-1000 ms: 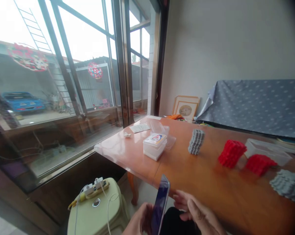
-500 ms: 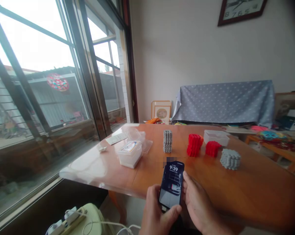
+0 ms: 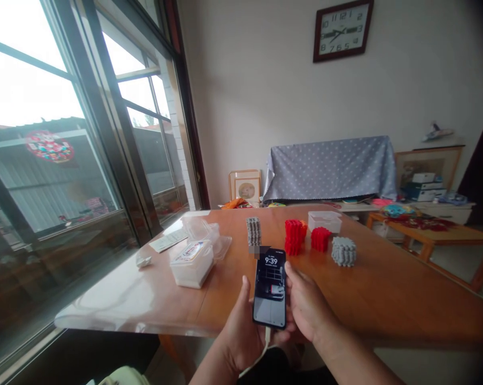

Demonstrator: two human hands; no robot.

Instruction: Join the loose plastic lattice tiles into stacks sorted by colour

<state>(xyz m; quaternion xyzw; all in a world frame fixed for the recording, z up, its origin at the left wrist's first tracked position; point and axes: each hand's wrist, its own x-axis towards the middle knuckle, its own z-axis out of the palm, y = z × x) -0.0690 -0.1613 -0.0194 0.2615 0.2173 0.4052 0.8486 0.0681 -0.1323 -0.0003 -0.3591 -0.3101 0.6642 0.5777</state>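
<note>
Before me is a black phone (image 3: 269, 294), its screen lit with the time 9:39, tilted up over the table's near edge. My left hand (image 3: 239, 329) cradles it from the left and below, its thumb raised off the left edge and its fingers partly hidden behind the phone. Along the right edge, my right hand (image 3: 305, 299) grips the phone with the thumb near its side. A white charging cable (image 3: 267, 336) is plugged into the bottom and runs down past my left hand.
On the wooden table (image 3: 225, 299) stand a grey block stack (image 3: 254, 231), red block stacks (image 3: 293, 237), a lighter grey stack (image 3: 344, 252) and a clear box (image 3: 325, 222). A lidded plastic tub (image 3: 192, 264) stands left, near a crumpled white piece (image 3: 143, 261). Windows line the left.
My view has swung right and up, showing the whole wall clock. My left thumb has lifted from the phone's lower part to its left side. The cable at the phone's bottom now shows clearly.
</note>
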